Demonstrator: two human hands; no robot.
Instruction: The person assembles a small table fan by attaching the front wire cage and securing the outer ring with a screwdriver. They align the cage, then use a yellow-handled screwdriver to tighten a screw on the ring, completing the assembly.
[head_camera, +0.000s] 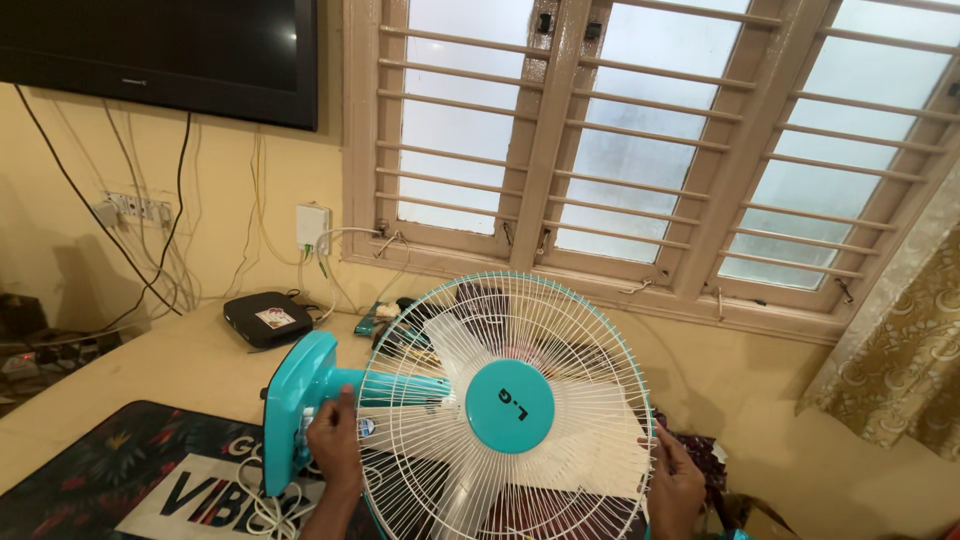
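A teal table fan lies tipped on its side, its white wire grille (560, 330) facing me with a teal round cap (510, 406) at the centre and pale blades behind. Its teal base (291, 400) sticks out to the left. My left hand (334, 445) grips the fan at the back of the grille, near the motor neck. My right hand (673, 482) rests flat against the grille's right rim, fingers together. A white power cord (262, 505) lies coiled below the base.
The fan rests on a cream counter (160, 370) with a dark patterned mat (110, 470). A black box (267, 318) and cables sit at the back left. A barred window (640, 140), a wall-mounted screen (170, 50) and a curtain (910, 340) surround the spot.
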